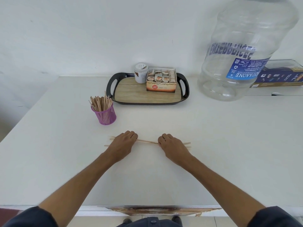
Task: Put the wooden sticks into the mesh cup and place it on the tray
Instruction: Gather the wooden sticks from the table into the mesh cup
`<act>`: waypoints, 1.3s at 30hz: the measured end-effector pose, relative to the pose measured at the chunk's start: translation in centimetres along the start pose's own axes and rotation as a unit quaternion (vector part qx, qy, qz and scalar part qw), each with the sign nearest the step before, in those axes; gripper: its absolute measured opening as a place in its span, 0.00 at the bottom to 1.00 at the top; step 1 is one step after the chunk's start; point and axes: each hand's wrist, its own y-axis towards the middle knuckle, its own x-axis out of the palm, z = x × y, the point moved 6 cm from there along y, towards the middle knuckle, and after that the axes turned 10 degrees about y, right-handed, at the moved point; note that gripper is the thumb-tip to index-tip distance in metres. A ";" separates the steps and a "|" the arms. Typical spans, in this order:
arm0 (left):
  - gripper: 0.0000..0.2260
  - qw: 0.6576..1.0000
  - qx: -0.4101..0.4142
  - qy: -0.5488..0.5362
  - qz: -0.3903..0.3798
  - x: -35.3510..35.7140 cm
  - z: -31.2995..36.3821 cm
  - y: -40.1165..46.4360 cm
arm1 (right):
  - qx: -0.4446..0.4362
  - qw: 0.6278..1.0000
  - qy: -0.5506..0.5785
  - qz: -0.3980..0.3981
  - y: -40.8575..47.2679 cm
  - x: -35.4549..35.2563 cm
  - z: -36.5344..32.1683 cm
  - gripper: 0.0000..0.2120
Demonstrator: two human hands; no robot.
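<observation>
A thin row of wooden sticks (147, 141) lies flat on the white table in front of me. My left hand (123, 143) covers its left part with fingers curled down onto the sticks. My right hand (172, 145) grips the right part the same way. Stick ends poke out beyond both hands. A pink mesh cup (105, 116) stands upright to the far left, full of several more sticks. Behind it sits the black tray (131, 94) with a wood-pattern floor.
On the tray stand a white tub (141, 75) and an open box of tea sachets (161, 81). A big clear water bottle (242, 51) stands at the right, a dark blue box (282, 77) behind it. The table's front edge is near my body.
</observation>
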 end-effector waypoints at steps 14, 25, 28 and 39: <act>0.12 0.980 -0.063 -0.152 0.116 -3.1 -3.8 0.5 | 0.077 0.929 0.324 0.157 -0.9 -3.8 4.8 0.10; 0.13 0.753 -0.263 -0.589 0.130 -2.5 -5.3 3.5 | 0.235 0.649 0.700 0.186 1.6 -3.7 5.1 0.15; 0.14 0.703 -0.280 -0.640 0.131 -2.3 -4.6 4.1 | 0.252 0.620 0.714 0.208 2.5 -4.2 4.4 0.11; 0.12 0.701 -0.262 -0.647 0.148 -3.3 -2.0 4.5 | 0.206 0.633 0.709 0.234 4.3 -4.7 2.4 0.13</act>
